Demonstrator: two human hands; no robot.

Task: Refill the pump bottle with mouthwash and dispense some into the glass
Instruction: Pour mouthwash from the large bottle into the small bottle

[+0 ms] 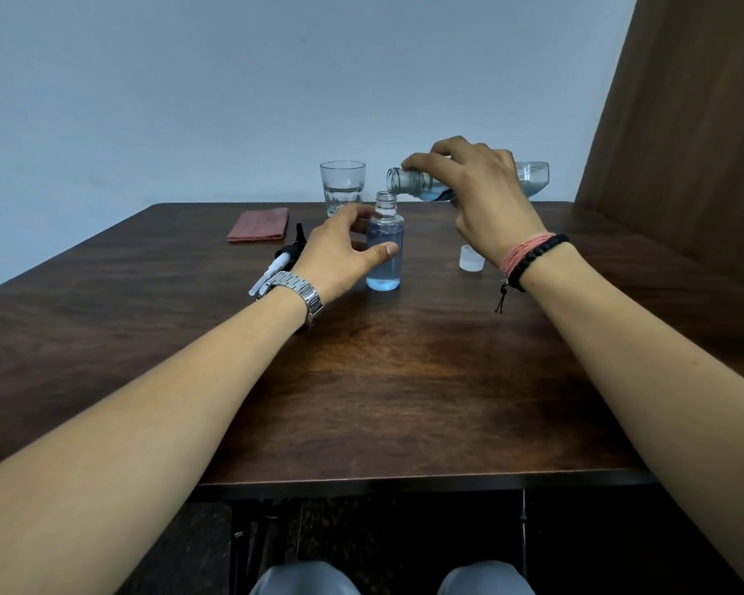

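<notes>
At a dark wooden table [404, 380] against a pale blue-grey wall [276, 79], brown panel [683, 122] at right: holds the uncapped pump bottle [384, 259] upright mid-table, left hand [336, 251] curled round it; grips the tipped mouthwash bottle [409, 182] in right hand [482, 195], mouth just above the neck. Behind, near the wall edge, the glass [342, 186].

There was one view only, from a wide-angle camera worn on the person's head. It faced forward and down over the table [404, 380], so the knees [306, 579] showed at 6 o'clock and the wall [190, 100] at 12 o'clock. The forearms [147, 401] lay from 7 and 5 o'clock towards the middle. The left hand [340, 246] on the pump bottle [384, 270] and the right hand [482, 195] on the mouthwash bottle [409, 182] stood near the lens, just above the middle.
</notes>
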